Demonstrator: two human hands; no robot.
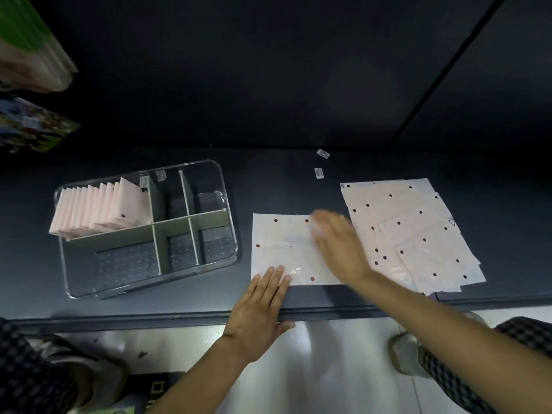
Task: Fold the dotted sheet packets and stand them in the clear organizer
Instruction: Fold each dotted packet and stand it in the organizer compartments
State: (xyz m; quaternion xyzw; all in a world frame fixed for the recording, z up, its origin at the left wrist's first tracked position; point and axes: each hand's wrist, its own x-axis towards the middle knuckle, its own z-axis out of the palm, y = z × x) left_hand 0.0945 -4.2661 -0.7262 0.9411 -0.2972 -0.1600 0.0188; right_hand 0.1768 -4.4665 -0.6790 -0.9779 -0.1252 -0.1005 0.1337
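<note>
A pale pink dotted sheet packet (282, 249) lies flat on the dark shelf, right of the clear organizer (230, 231). My left hand (261, 306) rests flat with straight fingers on the packet's near left corner. My right hand (337, 243) is blurred by motion and lies open over the packet's right side. A loose pile of dotted packets (418, 234) spreads out to the right. Several folded pink packets (95, 209) stand in the organizer's back left compartment.
Grey dividers (155, 231) split the organizer into several compartments. Two small labels (321, 162) lie on the shelf behind the sheet. Colourful packages (33, 85) hang at the upper left. The shelf's front edge (179, 316) runs below my left hand, with the floor and my feet beneath.
</note>
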